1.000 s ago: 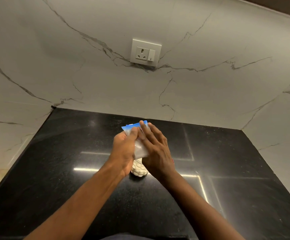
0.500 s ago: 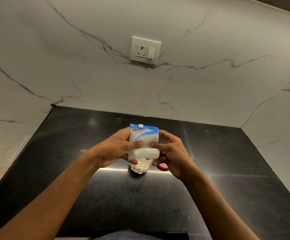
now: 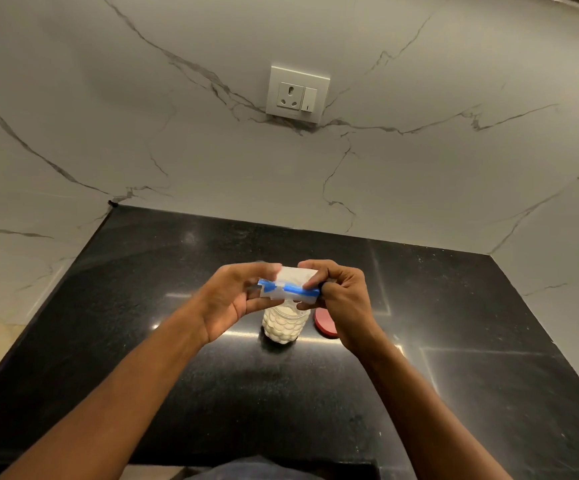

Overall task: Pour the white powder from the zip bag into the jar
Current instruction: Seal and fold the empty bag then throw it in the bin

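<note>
Head view shows you holding the small clear plastic zip bag with the blue seal strip (image 3: 289, 289) in the air, just above the mouth of the textured clear glass jar (image 3: 282, 323). Your left hand (image 3: 234, 299) pinches the bag's left end between thumb and fingers; your right hand (image 3: 341, 299) is closed on its right end. The bag lies roughly level, the blue strip facing you, and whether the seal is parted cannot be told from here.

The jar stands upright on the black polished stone counter (image 3: 211, 393) and already looks mostly full of white powder, while the bag looks fairly flat. Judging by that, most of the pour seems done; what may remain is tipping out any last powder and setting the bag aside. The round red lid (image 3: 324, 323) lies flat on the counter just right of the jar, partly hidden by your right hand, so the jar is still uncapped.

You have plenty of room: the counter is bare to the left, right and front of the jar, and the white marble-veined wall (image 3: 177, 133) with its white socket plate (image 3: 296, 95) stands well behind. The counter's near edge is close to your body, so keep the jar where it is.
</note>
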A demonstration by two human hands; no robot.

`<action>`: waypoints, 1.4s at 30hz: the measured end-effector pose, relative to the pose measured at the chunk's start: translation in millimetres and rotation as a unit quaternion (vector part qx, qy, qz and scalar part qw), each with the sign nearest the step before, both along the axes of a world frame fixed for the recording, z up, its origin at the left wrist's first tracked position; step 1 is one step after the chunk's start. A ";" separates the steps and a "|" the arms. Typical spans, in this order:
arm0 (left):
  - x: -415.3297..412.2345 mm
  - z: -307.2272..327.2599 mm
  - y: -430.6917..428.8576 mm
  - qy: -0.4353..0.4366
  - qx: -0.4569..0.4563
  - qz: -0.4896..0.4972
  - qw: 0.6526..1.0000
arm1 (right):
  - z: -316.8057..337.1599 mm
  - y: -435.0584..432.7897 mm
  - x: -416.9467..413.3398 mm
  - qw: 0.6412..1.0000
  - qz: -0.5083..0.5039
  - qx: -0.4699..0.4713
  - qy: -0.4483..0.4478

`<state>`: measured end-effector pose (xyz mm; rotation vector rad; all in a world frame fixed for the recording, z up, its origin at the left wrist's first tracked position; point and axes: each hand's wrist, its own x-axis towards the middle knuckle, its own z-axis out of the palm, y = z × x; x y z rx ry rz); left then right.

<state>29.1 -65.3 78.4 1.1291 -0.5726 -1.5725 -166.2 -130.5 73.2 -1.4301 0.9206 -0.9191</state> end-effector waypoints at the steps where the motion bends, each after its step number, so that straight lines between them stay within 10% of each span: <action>1: -2.6 0.2 -0.3 -0.045 0.002 0.009 0.999 | 0.1 -1.2 -0.3 1.000 0.010 -0.011 0.013; 8: 2.1 -2.2 2.9 -0.134 -0.011 0.064 0.989 | -8.7 -10.4 -11.2 0.976 0.060 0.190 -0.089; 12: 5.5 -3.7 16.0 -0.172 -0.005 0.089 0.981 | -16.2 -7.7 0.0 0.980 0.096 0.170 0.043; 21: 33.2 -20.8 72.7 -0.164 0.065 0.275 0.945 | -26.6 26.7 60.2 0.974 0.130 0.182 0.045; 42: 277.1 -161.9 427.4 -0.228 0.193 0.478 0.826 | -112.4 342.3 341.6 0.919 0.199 0.339 -0.002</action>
